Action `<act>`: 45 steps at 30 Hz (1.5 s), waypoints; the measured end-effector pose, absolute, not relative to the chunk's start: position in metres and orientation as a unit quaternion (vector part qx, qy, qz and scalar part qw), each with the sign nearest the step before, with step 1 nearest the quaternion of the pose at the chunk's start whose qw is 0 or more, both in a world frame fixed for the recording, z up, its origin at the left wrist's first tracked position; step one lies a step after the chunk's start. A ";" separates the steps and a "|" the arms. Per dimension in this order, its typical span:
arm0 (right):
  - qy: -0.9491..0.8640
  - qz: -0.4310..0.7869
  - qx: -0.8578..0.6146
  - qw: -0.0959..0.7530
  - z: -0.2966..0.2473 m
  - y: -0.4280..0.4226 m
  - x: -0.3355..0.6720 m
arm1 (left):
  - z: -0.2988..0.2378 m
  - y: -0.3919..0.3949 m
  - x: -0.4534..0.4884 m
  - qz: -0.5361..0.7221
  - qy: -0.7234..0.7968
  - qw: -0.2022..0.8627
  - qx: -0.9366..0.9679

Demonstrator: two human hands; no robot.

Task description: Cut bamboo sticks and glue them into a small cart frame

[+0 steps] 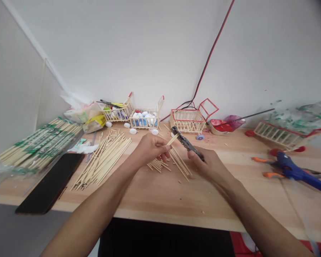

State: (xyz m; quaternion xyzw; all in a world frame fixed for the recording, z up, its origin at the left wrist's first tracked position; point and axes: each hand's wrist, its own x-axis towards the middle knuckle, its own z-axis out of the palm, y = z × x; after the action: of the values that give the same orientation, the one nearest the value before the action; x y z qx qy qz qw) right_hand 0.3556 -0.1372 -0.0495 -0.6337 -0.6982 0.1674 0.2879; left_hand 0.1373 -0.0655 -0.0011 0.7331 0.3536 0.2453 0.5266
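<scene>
Working above the bare front of the table [160, 203]: gripping the pliers [186, 143] in the right hand [207, 162], with fingers closed round the handles and thumb laid along the near side; pinching the held sticks [172, 140] narrowly between thumb and fingers of the left hand [152, 149]. To judge from the pose, engaged in trimming, at the stage of lining up a cut. Calls next for steadying the held sticks and squeezing the handles, with fingertips kept clear of the jaws. Placed relative to the left hand: projecting from the fingertips, tilted up and rightward to the head of the pliers. Impossible to tell from this angle: between the jaws or merely against them. Placed relative to the right hand: ahead and to the left. Surrounded on the table by short sticks [159, 165] below the left hand, long sticks [182, 166] below the pliers and a large pile [104, 160] farther left. Backed, near the wall [149, 46], by a cap-filled cart [144, 121] and a red-edged cart [188, 123].
</scene>
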 end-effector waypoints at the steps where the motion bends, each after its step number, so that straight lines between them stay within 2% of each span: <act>1: -0.697 0.168 -0.635 0.288 -0.049 -0.138 0.356 | -0.001 -0.065 0.137 0.242 0.354 0.529 0.732; 29: -0.698 0.083 -0.656 0.275 -0.057 -0.131 0.349 | -0.010 -0.063 0.138 0.245 0.372 0.546 0.710; 36: -0.680 0.066 -0.676 0.276 -0.057 -0.133 0.350 | -0.011 -0.062 0.137 0.239 0.362 0.576 0.693; 41: -0.608 0.119 -0.688 0.377 -0.059 -0.127 0.361 | -0.016 -0.056 0.135 0.239 0.317 0.666 0.632; 45: -0.543 0.235 -0.664 0.456 -0.062 -0.124 0.369 | -0.019 -0.055 0.136 0.262 0.294 0.709 0.586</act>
State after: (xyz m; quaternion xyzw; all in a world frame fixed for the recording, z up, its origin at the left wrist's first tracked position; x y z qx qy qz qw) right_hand 0.3693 -0.1244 -0.0623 -0.6644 -0.5433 0.2352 0.4562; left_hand 0.1360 -0.0547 -0.0191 0.5856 0.2935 0.2616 0.7089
